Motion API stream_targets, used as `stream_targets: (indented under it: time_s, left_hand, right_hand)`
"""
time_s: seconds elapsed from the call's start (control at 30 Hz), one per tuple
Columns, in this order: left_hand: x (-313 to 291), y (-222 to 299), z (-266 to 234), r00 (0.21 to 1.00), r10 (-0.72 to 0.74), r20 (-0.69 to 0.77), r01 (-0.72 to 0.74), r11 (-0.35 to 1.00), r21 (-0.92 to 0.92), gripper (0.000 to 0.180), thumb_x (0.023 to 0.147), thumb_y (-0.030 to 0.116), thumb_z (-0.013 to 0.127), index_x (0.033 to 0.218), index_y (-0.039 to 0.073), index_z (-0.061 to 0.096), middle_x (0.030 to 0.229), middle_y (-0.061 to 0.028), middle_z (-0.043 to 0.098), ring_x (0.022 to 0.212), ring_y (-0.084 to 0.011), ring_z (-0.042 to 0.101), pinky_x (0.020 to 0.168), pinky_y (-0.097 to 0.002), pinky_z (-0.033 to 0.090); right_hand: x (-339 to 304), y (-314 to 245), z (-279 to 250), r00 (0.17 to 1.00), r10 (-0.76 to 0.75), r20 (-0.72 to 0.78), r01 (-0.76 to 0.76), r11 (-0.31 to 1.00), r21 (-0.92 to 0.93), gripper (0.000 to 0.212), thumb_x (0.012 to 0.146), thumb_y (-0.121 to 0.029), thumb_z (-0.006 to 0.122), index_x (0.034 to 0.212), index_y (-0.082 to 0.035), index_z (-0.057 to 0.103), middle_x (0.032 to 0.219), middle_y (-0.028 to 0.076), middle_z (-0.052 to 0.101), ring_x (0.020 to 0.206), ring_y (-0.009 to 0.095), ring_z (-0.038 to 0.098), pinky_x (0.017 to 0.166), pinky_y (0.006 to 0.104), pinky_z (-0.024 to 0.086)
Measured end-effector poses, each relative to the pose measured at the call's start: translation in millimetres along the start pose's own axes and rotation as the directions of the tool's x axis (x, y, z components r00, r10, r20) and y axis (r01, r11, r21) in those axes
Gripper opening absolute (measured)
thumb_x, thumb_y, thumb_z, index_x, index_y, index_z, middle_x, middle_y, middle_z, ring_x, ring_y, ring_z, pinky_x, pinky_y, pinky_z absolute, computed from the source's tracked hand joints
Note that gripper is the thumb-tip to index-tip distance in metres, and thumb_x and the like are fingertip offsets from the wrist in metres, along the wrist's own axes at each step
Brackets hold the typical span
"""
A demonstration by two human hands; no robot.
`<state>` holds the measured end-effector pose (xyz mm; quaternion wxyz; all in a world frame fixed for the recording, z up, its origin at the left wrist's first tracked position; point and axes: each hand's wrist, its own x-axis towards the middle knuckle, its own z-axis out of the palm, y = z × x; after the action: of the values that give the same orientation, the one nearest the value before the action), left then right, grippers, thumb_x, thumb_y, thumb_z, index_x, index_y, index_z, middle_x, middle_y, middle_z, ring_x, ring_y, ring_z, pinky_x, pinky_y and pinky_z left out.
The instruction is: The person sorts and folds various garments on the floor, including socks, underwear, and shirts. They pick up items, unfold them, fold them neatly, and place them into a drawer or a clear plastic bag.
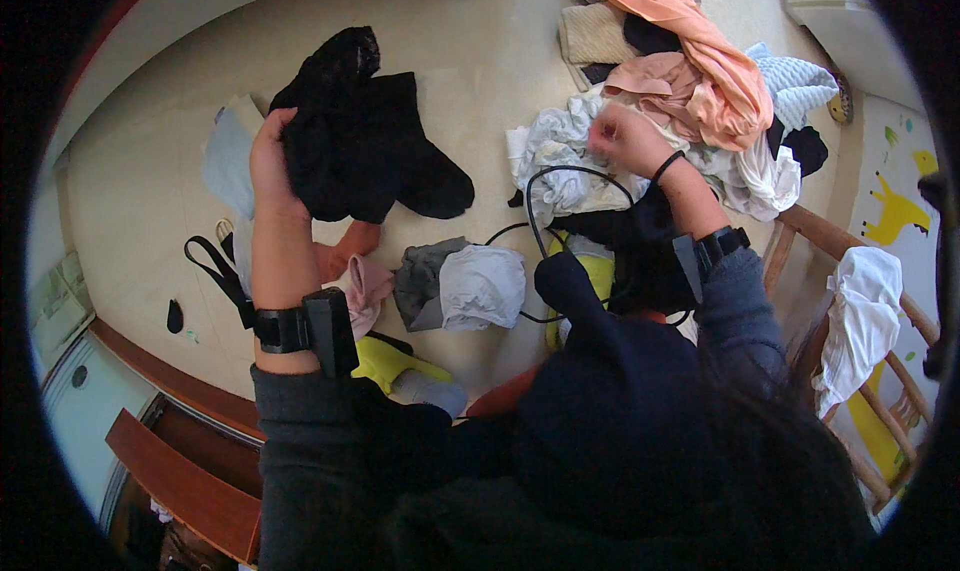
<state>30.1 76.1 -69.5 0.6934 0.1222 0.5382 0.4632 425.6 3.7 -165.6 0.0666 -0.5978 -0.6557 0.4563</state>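
Observation:
My left hand (272, 166) is closed round the edge of a bunch of black socks (365, 136). The socks hang over the floor, rounded toe ends downward, and one piece at the top has a lacy edge. Over the pile of clothes at the right is my right hand (625, 136), its fingers curled together and slightly blurred. Whether anything is pinched in them I cannot make out. Right below it lies a crumpled white and pale blue garment (560, 136). Beside that are a salmon-orange cloth (700, 56) and a dusty pink cloth (655, 86).
In front of me lie a rolled white cloth (482, 287), a grey cloth (425, 276) and a pink cloth (367, 289). A pale blue cloth (228, 156) lies behind my left hand. A black cable (533, 206) loops near my right arm. A wooden rail (910, 316) holds a white cloth (862, 311).

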Motion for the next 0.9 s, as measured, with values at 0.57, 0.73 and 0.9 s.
stream_targets:
  time_s: [0.57, 0.73, 0.9]
  left_hand:
    - [-42, 3, 55, 0.914, -0.06, 0.4, 0.027, 0.996, 0.087, 0.053, 0.089, 0.043, 0.045, 0.122, 0.003, 0.046, 0.112, -0.0145, 0.056, 0.097, -0.0267, 0.057, 0.084, -0.0366, 0.047]
    - [-54, -21, 67, 0.878, -0.148, 0.455, 0.179, 0.984, -0.025, 0.046, 0.089, 0.04, 0.048, 0.117, 0.003, 0.05, 0.106, -0.0104, 0.058, 0.091, -0.0214, 0.057, 0.082, -0.0331, 0.047]
    - [-37, 0, 17, 0.926, -0.097, 0.365, -0.01, 0.959, 0.283, 0.028, 0.082, 0.025, 0.054, 0.098, 0.003, 0.058, 0.088, -0.0075, 0.062, 0.077, -0.0198, 0.059, 0.071, -0.0335, 0.049]
  right_hand:
    - [-9, -207, -72, 0.59, -0.591, -0.55, 0.595, 0.779, -0.198, 0.003, 0.078, 0.0, 0.06, 0.081, -0.002, 0.06, 0.076, 0.001, 0.052, 0.061, 0.006, 0.046, 0.054, 0.0187, 0.035]
    - [-7, -217, -6, 0.574, -0.817, 0.056, 0.747, 0.55, 0.373, 0.007, 0.079, -0.005, 0.06, 0.085, -0.004, 0.062, 0.081, 0.003, 0.058, 0.07, 0.012, 0.054, 0.06, 0.0236, 0.043]
    - [0, -179, 17, 0.829, -0.53, 0.177, 0.243, 0.627, 0.741, 0.01, 0.079, -0.009, 0.061, 0.089, -0.007, 0.062, 0.08, -0.001, 0.06, 0.071, 0.007, 0.053, 0.063, 0.0249, 0.045]
